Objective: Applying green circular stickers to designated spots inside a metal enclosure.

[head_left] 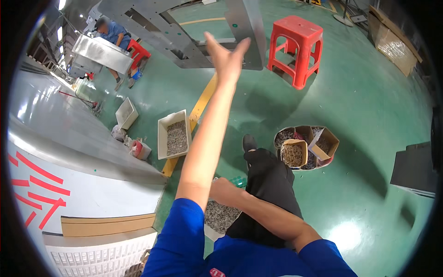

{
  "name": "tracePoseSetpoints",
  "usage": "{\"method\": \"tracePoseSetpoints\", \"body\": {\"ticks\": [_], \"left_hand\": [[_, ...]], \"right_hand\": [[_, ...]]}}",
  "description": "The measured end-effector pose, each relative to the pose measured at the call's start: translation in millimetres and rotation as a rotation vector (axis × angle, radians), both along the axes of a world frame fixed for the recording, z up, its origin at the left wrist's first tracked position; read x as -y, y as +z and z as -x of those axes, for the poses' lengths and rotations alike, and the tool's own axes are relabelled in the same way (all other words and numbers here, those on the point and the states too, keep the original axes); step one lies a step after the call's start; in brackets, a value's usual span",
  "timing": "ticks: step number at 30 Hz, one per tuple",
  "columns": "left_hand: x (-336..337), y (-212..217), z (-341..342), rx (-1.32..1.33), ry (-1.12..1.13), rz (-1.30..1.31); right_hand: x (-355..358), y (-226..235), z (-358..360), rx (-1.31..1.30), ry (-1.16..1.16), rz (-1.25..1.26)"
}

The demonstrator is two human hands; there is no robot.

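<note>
My left hand is stretched far out in front of me, fingers spread and empty, right at the edge of a grey metal panel lying on the green floor. My right hand reaches across my black-trousered knee to the left. It hovers with curled fingers just over a tray of small grey screws. Whether it holds any screws is hidden. A few small green pieces lie beside that hand.
A white tray of screws and a yellow floor stripe lie ahead; a round basket holding cardboard boxes of screws sits right of my foot. Beyond stand a red stool, a big metal sheet and a seated co-worker.
</note>
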State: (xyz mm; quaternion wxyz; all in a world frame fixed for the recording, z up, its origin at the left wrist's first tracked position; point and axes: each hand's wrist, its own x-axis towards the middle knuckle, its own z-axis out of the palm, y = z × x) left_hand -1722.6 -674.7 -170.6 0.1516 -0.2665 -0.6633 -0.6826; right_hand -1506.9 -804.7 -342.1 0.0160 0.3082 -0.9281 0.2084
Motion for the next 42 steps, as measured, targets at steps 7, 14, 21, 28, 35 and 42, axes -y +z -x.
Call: {"method": "tracePoseSetpoints", "body": {"ticks": [7,14,21,28,35,42], "left_hand": [[-34.7,27.4,-17.7,0.070,0.001,0.028],[15.0,11.1,-29.6,-0.031,-0.156,-0.043],[174.2,12.0,-38.9,0.023,-0.300,-0.027],[206.0,49.5,-123.2,-0.164,0.288,0.064],[206.6,41.1,-80.7,-0.279,0.437,0.009],[192.7,36.0,-35.2,-0.352,0.328,0.148]], "right_hand": [[17.0,-27.4,3.8,0.023,-0.145,0.334],[-17.0,15.9,-9.2,0.056,-0.115,0.126],[-19.9,3.5,-9.7,-0.078,-0.135,0.160],[-20.6,5.5,-12.5,-0.123,-0.136,0.171],[-11.7,12.3,-17.1,-0.043,-0.087,0.122],[-12.5,6.4,-14.6,-0.060,-0.121,0.161]]}}
